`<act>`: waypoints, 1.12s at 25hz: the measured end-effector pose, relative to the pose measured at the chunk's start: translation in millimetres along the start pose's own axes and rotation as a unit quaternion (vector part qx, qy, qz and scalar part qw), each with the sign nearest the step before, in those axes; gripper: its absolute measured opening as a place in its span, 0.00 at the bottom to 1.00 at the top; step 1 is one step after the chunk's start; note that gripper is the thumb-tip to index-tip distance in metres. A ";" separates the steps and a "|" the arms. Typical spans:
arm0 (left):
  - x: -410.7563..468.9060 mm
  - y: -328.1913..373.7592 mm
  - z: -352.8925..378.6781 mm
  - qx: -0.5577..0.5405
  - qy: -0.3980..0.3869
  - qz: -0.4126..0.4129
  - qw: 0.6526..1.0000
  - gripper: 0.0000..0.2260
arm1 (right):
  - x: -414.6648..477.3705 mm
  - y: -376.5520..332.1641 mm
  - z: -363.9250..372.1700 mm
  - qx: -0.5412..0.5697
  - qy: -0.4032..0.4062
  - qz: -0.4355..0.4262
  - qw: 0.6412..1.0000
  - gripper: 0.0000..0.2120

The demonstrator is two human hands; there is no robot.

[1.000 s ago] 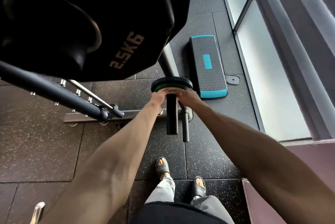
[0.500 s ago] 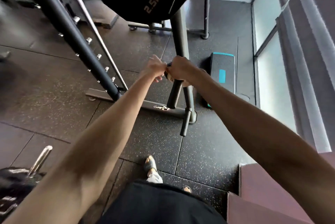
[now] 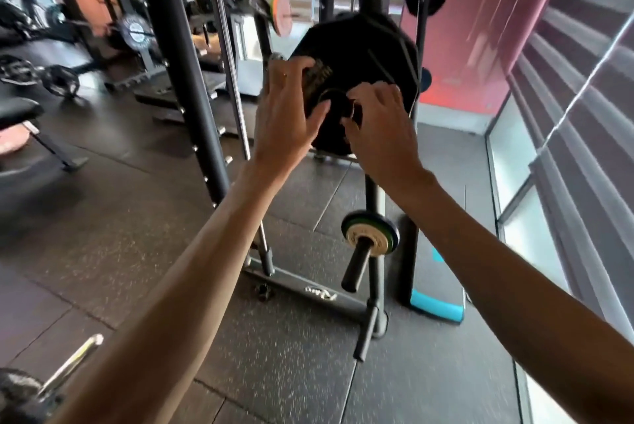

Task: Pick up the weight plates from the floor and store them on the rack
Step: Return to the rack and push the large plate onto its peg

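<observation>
Nearest, left of the rack [image 3: 374, 204] and low in the corner, a chrome bar end [image 3: 70, 363] juts up from the dark rubber floor [image 3: 144, 235]. The rack's foot [image 3: 308, 290] lies flat on that floor, and a teal-edged step board [image 3: 437, 290] sits just right of the rack. On the rack's lower peg [image 3: 356, 262] hang small plates [image 3: 370, 235], cream in front and green-rimmed behind. Higher on the rack hangs the big black plate [image 3: 363, 56]. The left hand [image 3: 288, 108] has its fingers hooked over the plate's upper left edge, thumb reaching toward the hub. The right hand [image 3: 379, 125] is curled round a small disc [image 3: 339, 104] at the plate's middle, though blur hides the exact grip. Left of the rack and further back stands a padded bench [image 3: 17, 111]
</observation>
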State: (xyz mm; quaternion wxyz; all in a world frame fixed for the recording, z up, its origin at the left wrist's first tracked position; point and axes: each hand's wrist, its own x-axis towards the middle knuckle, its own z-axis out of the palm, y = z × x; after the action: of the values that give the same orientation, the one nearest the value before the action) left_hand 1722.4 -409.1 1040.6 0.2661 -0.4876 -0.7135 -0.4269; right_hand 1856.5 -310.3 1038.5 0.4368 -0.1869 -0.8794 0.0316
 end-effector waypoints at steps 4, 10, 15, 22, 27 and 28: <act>2.8 -31.5 23.0 0.040 -0.069 0.066 0.995 0.56 | -1.0 26.9 18.0 -0.114 0.046 0.001 0.992 0.35; 15.1 -57.9 60.5 -0.016 -0.038 0.095 0.995 0.56 | -2.0 49.5 41.0 -0.172 0.013 -0.010 0.985 0.45; 22.7 -69.8 74.3 0.001 -0.022 0.130 0.991 0.52 | 4.1 64.7 50.9 -0.229 0.011 -0.009 0.973 0.47; 38.9 -71.5 98.1 -0.012 -0.011 0.130 0.991 0.43 | 20.9 82.8 64.1 -0.196 0.012 0.006 0.980 0.44; 41.6 -66.5 96.7 0.004 -0.024 0.118 0.993 0.40 | 24.5 83.2 61.8 -0.164 0.002 0.010 0.986 0.44; 41.6 -66.9 94.6 0.005 -0.036 0.114 0.993 0.41 | 24.0 83.6 58.9 -0.116 0.020 0.002 0.993 0.41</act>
State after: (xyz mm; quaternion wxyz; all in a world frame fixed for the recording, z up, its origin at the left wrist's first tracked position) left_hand 1648.2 -318.1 1003.7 0.2895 -0.5796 -0.6645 -0.3724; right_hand 1822.6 -217.8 1002.1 0.4297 -0.2387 -0.8677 -0.0734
